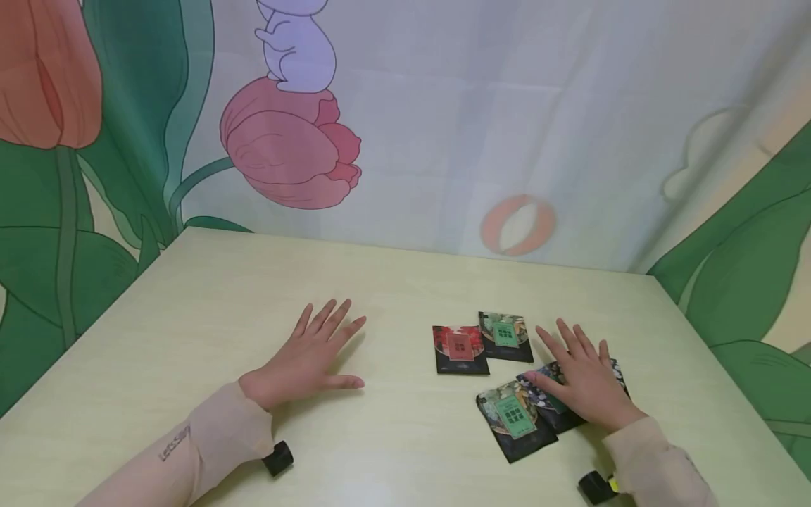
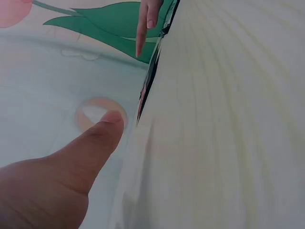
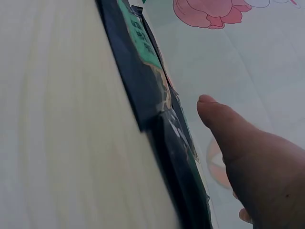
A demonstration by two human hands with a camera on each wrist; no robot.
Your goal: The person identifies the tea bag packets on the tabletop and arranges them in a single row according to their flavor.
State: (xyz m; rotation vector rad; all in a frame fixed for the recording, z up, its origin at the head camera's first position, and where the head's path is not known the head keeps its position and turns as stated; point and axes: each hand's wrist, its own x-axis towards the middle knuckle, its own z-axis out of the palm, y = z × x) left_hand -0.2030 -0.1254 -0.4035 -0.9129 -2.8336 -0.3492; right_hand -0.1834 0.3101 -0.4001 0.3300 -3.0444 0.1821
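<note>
My left hand (image 1: 307, 366) is spread with straight fingers, low over the table left of the packets, and holds nothing. Over at the right, my right hand (image 1: 586, 387) spreads above dark, flower-patterned packets (image 1: 564, 420), hiding much of them. Its thumb (image 3: 228, 126) points out over the packets in the right wrist view. Beside that hand, a flat packet with a green label (image 1: 516, 420) lies tilted, its edge meeting the patterned one. Farther back, a red-labelled packet (image 1: 460, 350) lies against another green-labelled packet (image 1: 507, 336).
A pale wooden table (image 1: 393, 451) carries everything. Behind it hangs a curtain (image 1: 418, 141) printed with tulips and leaves. Small black devices (image 1: 279, 459) sit at both sleeve cuffs.
</note>
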